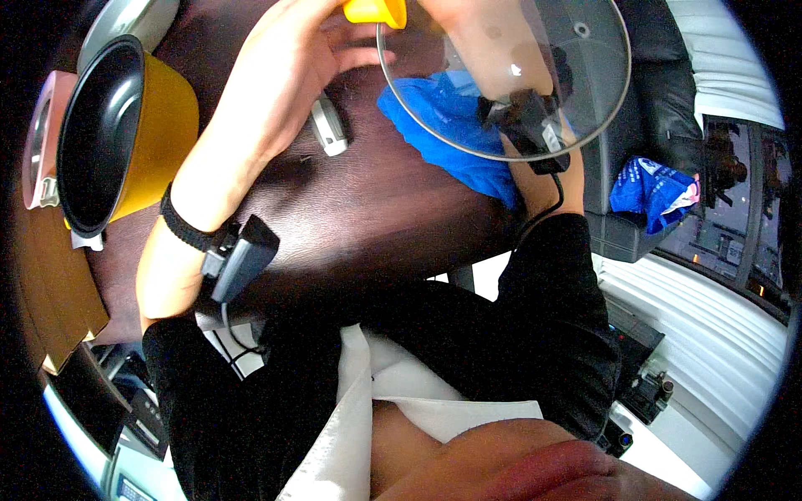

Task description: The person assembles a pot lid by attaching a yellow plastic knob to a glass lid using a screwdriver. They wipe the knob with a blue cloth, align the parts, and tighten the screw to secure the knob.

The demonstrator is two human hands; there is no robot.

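Note:
A clear glass lid (468, 50) with a thin rim is held up at the top of the view, tilted. A small rounded yellow piece (376, 12) sits against its left rim. My left hand (305, 63) has its thumb side on that piece, and the other fingers reach the rim; the top edge cuts part of the hand off. My right forearm shows through the glass. Only the edge of my right hand (447, 10) shows, its fingers hidden. Below my left hand, a small grey-white tool (328, 127) lies on the dark brown table (359, 200).
At left a yellow pot (163, 134) with a black inside lies on its side, beside a pink box (46, 142) and a cardboard box (63, 292). A blue bag (447, 125) lies under the lid. A blue packet (652, 194) rests on a black seat (660, 83) at right.

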